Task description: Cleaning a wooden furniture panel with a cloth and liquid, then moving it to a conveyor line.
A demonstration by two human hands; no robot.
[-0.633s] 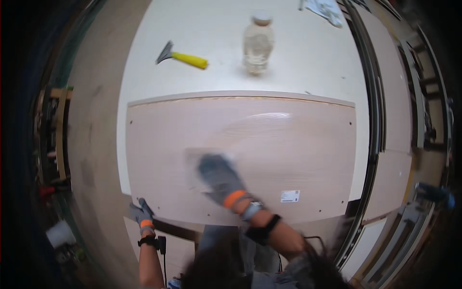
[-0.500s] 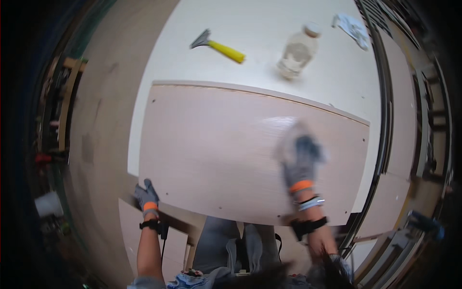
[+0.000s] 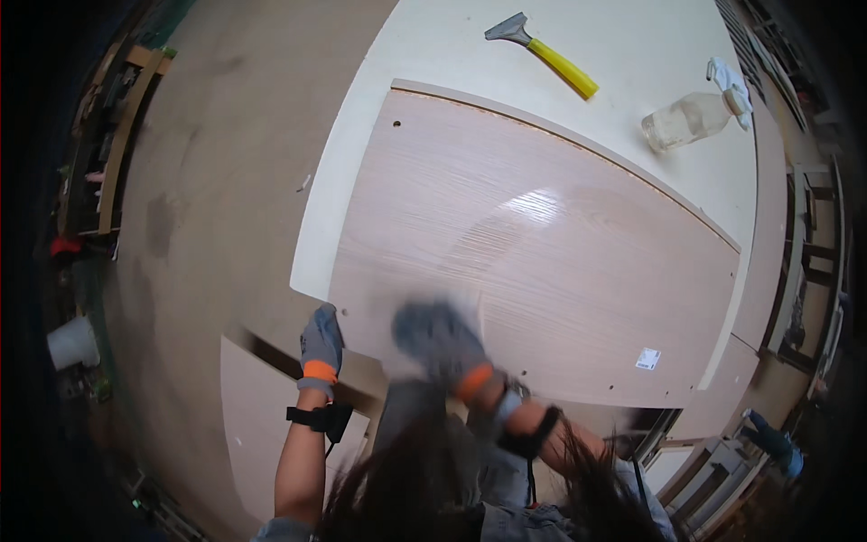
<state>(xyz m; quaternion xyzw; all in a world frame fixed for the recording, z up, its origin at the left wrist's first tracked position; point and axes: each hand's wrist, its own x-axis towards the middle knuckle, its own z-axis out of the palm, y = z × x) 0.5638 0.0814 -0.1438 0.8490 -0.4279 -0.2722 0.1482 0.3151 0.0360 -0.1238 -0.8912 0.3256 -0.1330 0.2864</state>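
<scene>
1. One panel [image 3: 578,280], flat on the white worktop [image 3: 433,41]; it lies ahead and to the right of our left hand [image 3: 322,341].
2. Its long axis runs left to right, right end slanting toward us.
3. Our right hand [image 3: 438,341] is nearer the panel's middle, over its near-left part. Motion blur: we can't tell if it grips anything.
4. Our left hand is at the near-left corner, fingers close together; we can't tell if it grips the edge.
5. Panel: rectangular, pinkish-beige, fine wood grain, glossy mid-face, small white label [image 3: 647,359] toward near right.
6. Beyond it we see a metal-headed, yellow-handled scraper [image 3: 560,70], clear rounded bottle [image 3: 682,124], crumpled pale cloth [image 3: 727,85].
</scene>
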